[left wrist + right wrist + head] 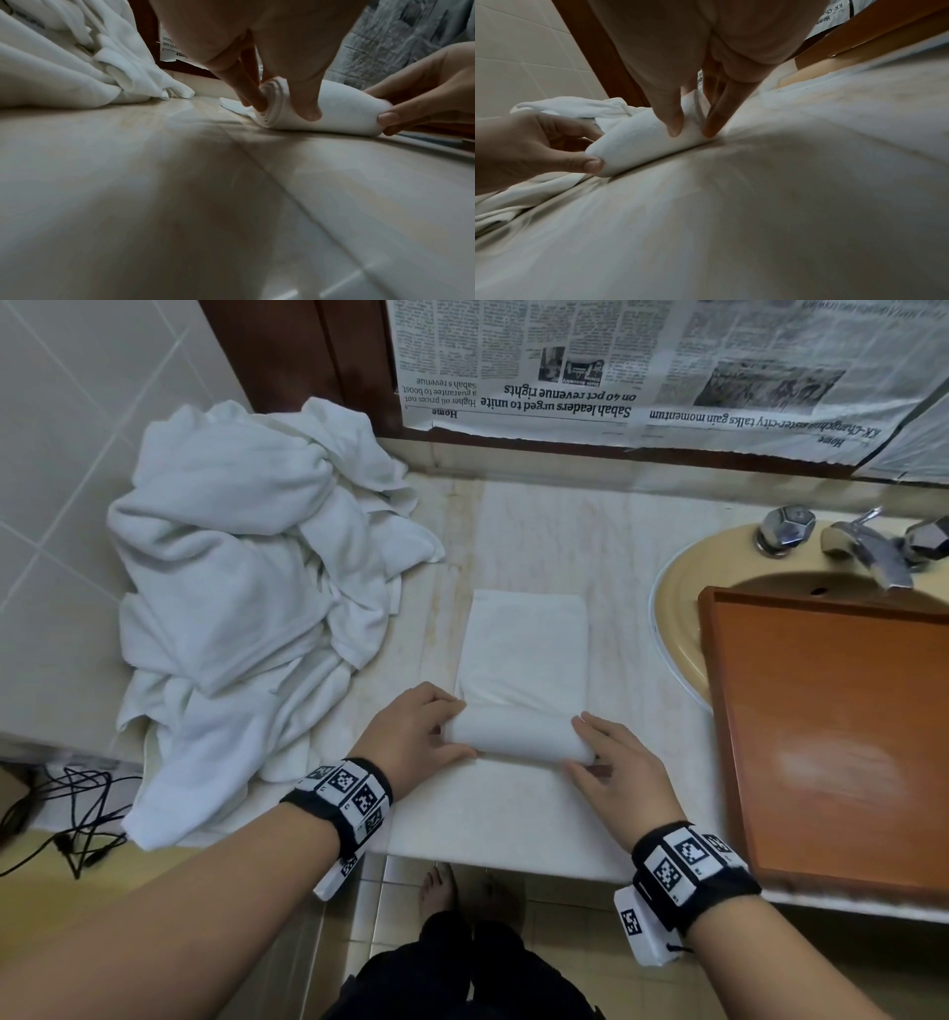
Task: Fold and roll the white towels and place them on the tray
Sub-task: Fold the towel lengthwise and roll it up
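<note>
White towel point(518, 680) at centre frame, and a white heap point(246, 588) at left. Orange-brown tray point(832, 737) at right over a mustard-yellow sink point(678, 618) with chrome taps point(868, 546). Pale cream veined counter point(590, 526). Black wristbands point(344, 798) with black-and-white square codes. Black-on-white newspaper point(616, 367) along the top; cream wall tiles point(61, 428) upper left.

- My forearms are bare, with no sleeves.
- My left hand point(411, 737) has a black wristband point(341, 801) carrying white squares printed with black coded markers.
- My right hand point(616, 778) has the same kind of band point(693, 873), with a white marked block hanging beneath it.
- I wear dark trousers point(462, 968); my feet point(436, 891) are bare.
</note>
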{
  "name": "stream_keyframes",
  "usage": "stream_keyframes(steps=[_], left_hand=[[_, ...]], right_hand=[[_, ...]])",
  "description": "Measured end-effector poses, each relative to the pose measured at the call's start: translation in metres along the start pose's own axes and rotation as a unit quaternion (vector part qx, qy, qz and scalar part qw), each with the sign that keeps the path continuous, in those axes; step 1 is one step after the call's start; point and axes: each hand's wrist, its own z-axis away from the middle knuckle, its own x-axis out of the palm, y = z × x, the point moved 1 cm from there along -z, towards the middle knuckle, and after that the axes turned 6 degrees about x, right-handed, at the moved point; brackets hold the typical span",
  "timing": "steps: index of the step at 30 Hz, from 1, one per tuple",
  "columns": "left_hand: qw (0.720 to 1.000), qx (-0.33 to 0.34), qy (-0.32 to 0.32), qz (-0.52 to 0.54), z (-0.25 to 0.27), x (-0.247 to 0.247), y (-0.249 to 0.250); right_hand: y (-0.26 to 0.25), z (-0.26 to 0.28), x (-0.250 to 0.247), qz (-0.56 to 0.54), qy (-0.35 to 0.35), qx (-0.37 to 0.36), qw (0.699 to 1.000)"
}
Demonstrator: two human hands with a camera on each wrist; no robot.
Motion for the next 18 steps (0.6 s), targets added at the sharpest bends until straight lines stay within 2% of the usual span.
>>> stream_keyframes(steps=[7, 11, 18], left_hand=[[0.990, -0.094, 0.018, 0.106, -0.004, -0.001, -0.002], [0.985, -0.129, 0.012, 0.114, -0.009, -0.001, -0.003], [0.977, -0.190, 0.017, 0.093, -0.025, -0.001, 0.001]], right_hand=[[-0.004, -0.015, -0.010, -0.025, -0.033, 0.050, 0.998], [-0.005, -0.029, -0.015, -0.014, -0.066, 0.092, 0.993], [-0.011, -0.047, -0.023, -0.131, -0.078, 0.134, 0.979]])
